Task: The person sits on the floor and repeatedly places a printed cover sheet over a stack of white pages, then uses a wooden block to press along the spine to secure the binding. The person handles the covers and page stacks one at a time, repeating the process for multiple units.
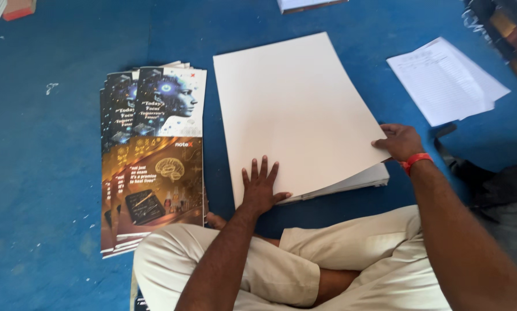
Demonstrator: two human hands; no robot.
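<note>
Crossed legs (281, 270) in cream trousers fill the bottom of the shot, person sitting right on the blue floor (39, 173). Just past the knees is a thick stack of big blank cream sheets (296, 109), lying a bit skewed, near end touching distance from the legs.

Left hand (260, 187) is flat on the near edge of the stack, fingers spread wide, palm pressing down, not gripping anything. Right hand (399, 142) is at the right edge of the stack, near its near-right corner, fingers curled over the top sheet and pinching its edge; that corner looks lifted a little off the pile below. Red band (415, 161) on that wrist.

Left of the stack, just beside it but not touching, there's a fanned pile of printed covers (155, 155), dark blue artwork on the far half, brown and gold on the near half. Its near end runs up against the left knee.

Off to the far right, well apart from the stack, a few lined white papers (443, 80) lie on the floor. Something dark (500, 190) sits by the right elbow, can't tell what. Corner of a book or pad (307, 4) pokes in at the top edge.
</note>
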